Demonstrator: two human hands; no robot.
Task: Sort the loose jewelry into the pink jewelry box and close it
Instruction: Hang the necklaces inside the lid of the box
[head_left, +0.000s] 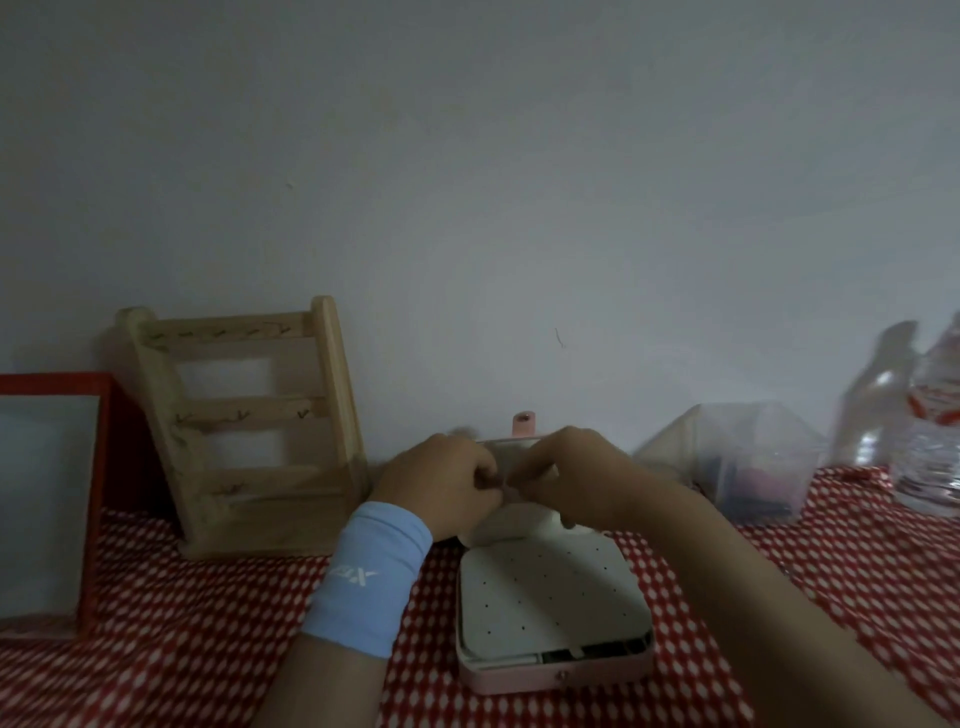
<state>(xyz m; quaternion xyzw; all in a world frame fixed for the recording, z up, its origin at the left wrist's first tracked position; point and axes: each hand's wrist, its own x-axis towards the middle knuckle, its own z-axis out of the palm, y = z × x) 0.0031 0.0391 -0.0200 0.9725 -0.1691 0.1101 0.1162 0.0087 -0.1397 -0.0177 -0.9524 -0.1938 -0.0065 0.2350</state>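
The pink jewelry box (556, 675) lies open on the red patterned cloth, its white perforated panel (550, 597) facing up. Its lid (511, 447) stands upright behind my hands, with a pink strap tab (524, 423) at the top. My left hand (441, 483), with a light blue wristband, and my right hand (566, 473) meet fingertip to fingertip over the back of the box. Both pinch something very small between them; it is too small and dim to identify.
A wooden jewelry rack (249, 426) leans against the wall at the left, beside a red-framed board (52, 499). A clear plastic container (743, 462) and two clear bottles (914, 415) stand at the right. The wall is close behind.
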